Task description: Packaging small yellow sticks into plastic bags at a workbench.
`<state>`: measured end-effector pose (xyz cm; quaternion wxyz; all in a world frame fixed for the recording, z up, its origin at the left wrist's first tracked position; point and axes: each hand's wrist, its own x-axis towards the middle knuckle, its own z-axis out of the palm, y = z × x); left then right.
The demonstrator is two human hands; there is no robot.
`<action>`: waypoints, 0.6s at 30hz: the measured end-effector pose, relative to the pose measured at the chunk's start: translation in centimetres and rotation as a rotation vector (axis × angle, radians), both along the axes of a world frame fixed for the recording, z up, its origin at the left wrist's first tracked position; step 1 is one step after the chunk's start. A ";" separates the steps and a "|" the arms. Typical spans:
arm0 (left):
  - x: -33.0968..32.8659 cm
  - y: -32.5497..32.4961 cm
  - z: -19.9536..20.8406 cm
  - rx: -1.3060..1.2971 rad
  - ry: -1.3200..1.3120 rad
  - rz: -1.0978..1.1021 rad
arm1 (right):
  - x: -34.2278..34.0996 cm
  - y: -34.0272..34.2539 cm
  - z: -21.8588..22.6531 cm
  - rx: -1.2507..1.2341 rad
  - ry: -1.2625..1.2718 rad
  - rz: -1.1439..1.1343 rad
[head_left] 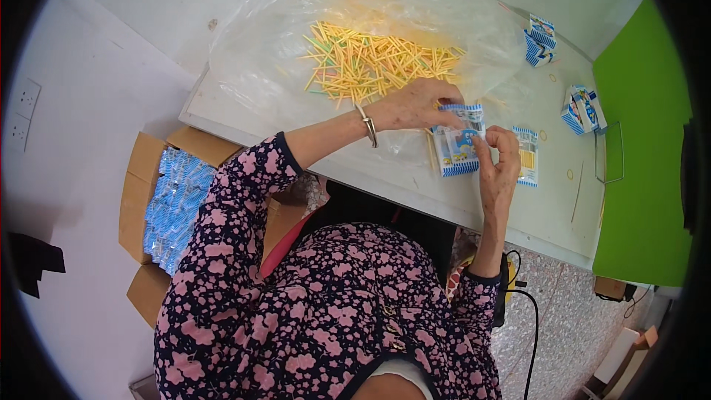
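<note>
Gripping the blue-and-white packet (455, 154) with your left hand (420, 104) and right hand (500, 163), right of the table's (548, 215) middle, you risk tearing it by pulling unevenly; sweeping leftward could scatter the loose sticks (363, 63).

Packet (455, 150), right of centre: upper part partly covered by the left hand (421, 104), right edge by the right hand (496, 159). Left fingertips: partly hidden; grip not determinable. Print: too small to read. Second packet (527, 157): left side hidden behind the right hand. Sticks (374, 63), upper centre: overlapping; count not determinable. Box (138, 211), left: right side hidden by the sleeve (215, 252). Black item (33, 259), far left: kind not determinable. Green panel (648, 155), right: cut off by the dark rim. Cable (536, 333): cut off at the lower edge.
</note>
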<state>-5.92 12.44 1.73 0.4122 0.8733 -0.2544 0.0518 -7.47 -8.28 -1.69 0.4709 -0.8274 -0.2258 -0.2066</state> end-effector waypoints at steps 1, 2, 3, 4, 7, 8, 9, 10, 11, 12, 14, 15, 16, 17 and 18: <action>-0.1 -0.3 0.4 -0.001 -0.003 -0.003 | 0.1 -0.1 0.1 0.053 0.027 0.067; -0.4 -0.3 1.0 -0.019 0.109 0.005 | 0.0 0.1 0.5 0.055 0.024 0.069; -0.6 -0.4 1.3 -0.038 0.221 0.013 | -0.3 0.5 1.1 0.099 0.228 0.108; -0.9 -0.4 1.2 -0.035 0.219 0.016 | -0.6 0.8 1.4 0.143 0.433 0.148; -1.6 -0.4 0.7 -0.091 0.122 0.023 | -0.7 1.6 1.6 0.245 0.454 0.219; -1.8 -0.4 0.5 -0.138 0.081 0.038 | -0.6 1.7 1.4 0.249 0.452 0.223; -2.0 -0.4 0.4 -0.184 0.039 0.052 | -0.6 1.7 1.2 0.243 0.479 0.238; -2.2 -0.3 0.3 -0.180 0.036 0.055 | -0.5 1.7 1.1 0.237 0.506 0.252; -2.7 -0.2 0.5 -0.162 0.025 0.092 | -0.5 1.9 1.0 0.241 0.505 0.258; -3.0 -0.1 0.7 -0.145 0.013 0.129 | -0.6 2.1 1.0 0.263 0.520 0.273; -3.5 0.2 1.0 -0.107 -0.007 0.147 | -0.6 2.5 0.9 0.287 0.534 0.292; -3.6 0.4 1.1 -0.073 -0.026 0.160 | -0.6 2.7 0.8 0.289 0.547 0.301; -3.5 0.5 1.0 -0.071 -0.026 0.163 | -0.6 2.8 0.7 0.292 0.560 0.310; -3.4 0.7 0.8 -0.029 -0.013 0.168 | -0.5 2.8 0.5 0.293 0.559 0.311; -3.3 0.9 0.6 0.013 0.000 0.172 | -0.3 2.8 0.1 0.264 0.551 0.307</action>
